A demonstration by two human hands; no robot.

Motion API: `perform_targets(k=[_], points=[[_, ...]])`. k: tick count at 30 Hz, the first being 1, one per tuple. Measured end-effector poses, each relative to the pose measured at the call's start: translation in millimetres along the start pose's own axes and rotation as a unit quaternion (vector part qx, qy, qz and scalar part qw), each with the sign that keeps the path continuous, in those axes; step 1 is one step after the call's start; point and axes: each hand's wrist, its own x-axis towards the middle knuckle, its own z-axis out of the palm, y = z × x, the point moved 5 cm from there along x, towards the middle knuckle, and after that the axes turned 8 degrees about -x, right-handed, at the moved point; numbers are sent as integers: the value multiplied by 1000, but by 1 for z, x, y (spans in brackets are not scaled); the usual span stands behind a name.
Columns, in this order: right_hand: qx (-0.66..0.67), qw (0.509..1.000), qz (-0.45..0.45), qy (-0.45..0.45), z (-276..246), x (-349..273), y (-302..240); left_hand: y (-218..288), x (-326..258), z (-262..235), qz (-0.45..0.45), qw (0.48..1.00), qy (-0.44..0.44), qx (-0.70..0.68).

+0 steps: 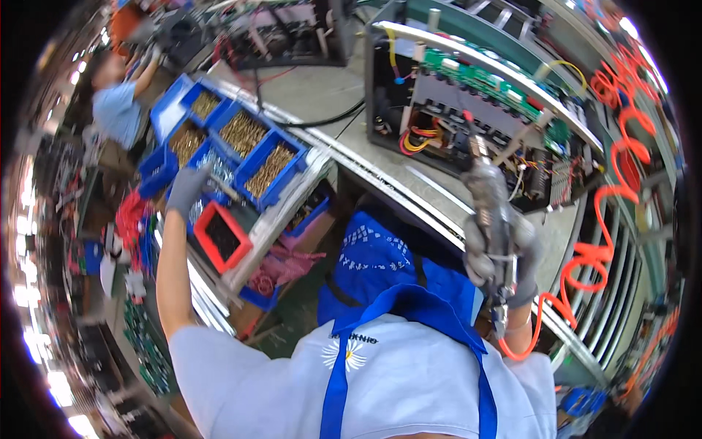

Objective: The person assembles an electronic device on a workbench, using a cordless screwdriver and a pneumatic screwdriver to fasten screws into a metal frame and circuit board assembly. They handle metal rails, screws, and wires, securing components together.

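Note:
My left hand [189, 192], in a grey glove, reaches down to a blue bin of silver screws [213, 167]. Its fingers are bunched together at the bin, and whatever lies between them is too small to make out. My right hand [523, 252], also gloved, is wrapped around a pneumatic screwdriver [491, 201]. The tool's tip points away from me, toward an open electronic unit [380, 91] with green circuit boards [475, 79] and coloured wires. An orange coiled air hose [578, 282] runs from the tool's near end.
Several blue bins hold brass-coloured fasteners [244, 134]. A red bin [222, 238] with dark contents sits nearer me. Another open unit [285, 36] stands at the back of the bench [322, 91], where a black cable crosses. A person in blue [117, 110] works at far left.

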Motion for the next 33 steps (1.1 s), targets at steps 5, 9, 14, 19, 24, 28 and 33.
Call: perform_targets(k=[5, 9, 14, 19, 24, 28, 33], points=[[-95, 995, 5, 31, 39, 31, -12, 5, 17, -29, -7, 756, 12, -655], [-140, 988, 1, 64, 50, 46, -12, 18, 57, 16, -66, 602, 41, -795], [-132, 988, 7, 78, 52, 57, -13, 118, 37, 79, -52, 529, -160, -831], [-122, 989, 12, 86, 55, 65, -8, 229, 13, 106, 90, 676, -236, -692], [-108, 989, 11, 97, 55, 73, -1, 355, -8, 116, 306, 818, -248, -420], [129, 991, -21, 15, 60, 80, 16, 436, 20, 139, 436, 824, -257, -255], [169, 985, -19, -2, 75, 83, 21, 480, 64, 180, 563, 751, -333, -96]])
